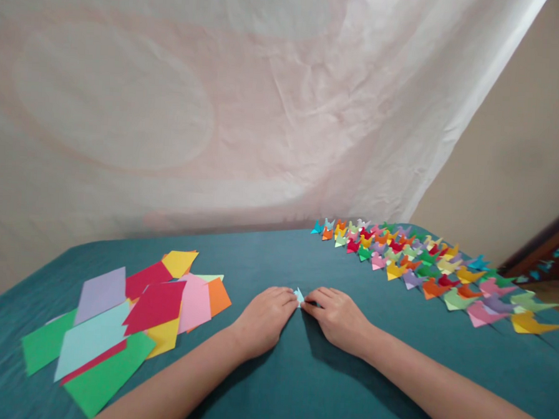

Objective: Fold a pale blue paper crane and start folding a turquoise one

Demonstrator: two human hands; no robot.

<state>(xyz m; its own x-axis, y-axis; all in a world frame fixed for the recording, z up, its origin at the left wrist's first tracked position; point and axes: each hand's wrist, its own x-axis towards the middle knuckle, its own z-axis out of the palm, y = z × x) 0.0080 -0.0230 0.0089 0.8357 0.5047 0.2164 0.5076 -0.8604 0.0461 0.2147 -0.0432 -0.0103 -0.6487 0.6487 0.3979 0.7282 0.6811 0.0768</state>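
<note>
A small piece of folded light blue paper (299, 296) is pinched between my two hands, low over the middle of the table. My left hand (267, 318) closes on its left side with thumb and fingers together. From the other side, my right hand (337, 316) grips the paper's right edge between thumb and fingertips. Most of the paper is covered by my fingers; a pointed tip shows at the top.
Loose coloured paper sheets (97, 344) overlap in a pile on the left. Rows of folded paper birds (411, 279) in many colours stand at the right. Everything rests on a dark teal tablecloth (258, 252). A pale curtain (247, 108) hangs behind the table.
</note>
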